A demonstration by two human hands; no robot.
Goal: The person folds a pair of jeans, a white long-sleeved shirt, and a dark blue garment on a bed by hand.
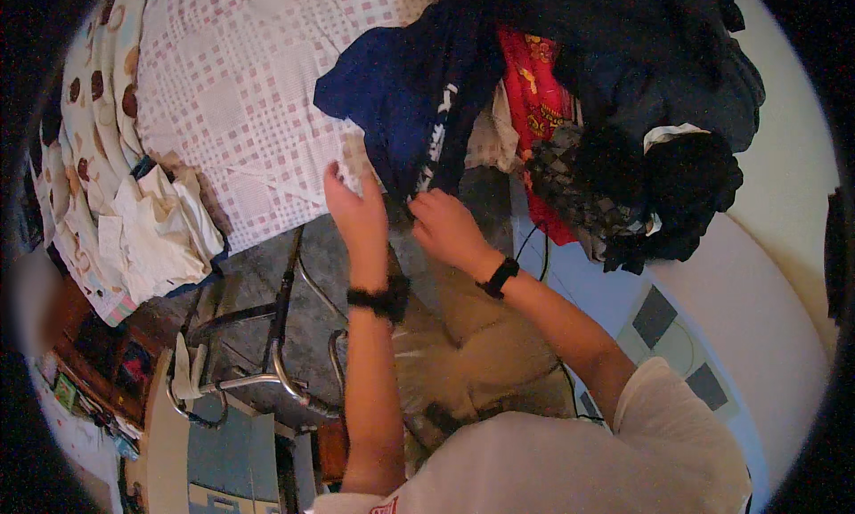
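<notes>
A navy blue garment with a pale printed strip lies over the edge of a bed-like surface covered by a checked cloth. My right hand pinches the lower end of the garment beside the strip. Just left of it, my left hand is raised by the garment's lower left edge, thumb and fingers apart, with nothing seen in its grasp. Dark bands circle both wrists. The garment's upper part merges with a dark pile of clothes, so its outline there cannot be told.
A crumpled cream cloth lies on a spotted blanket at the left. Red patterned fabric shows beside black clothes at the right. A metal tube frame stands below the checked cloth. Cables hang near the blue floor area.
</notes>
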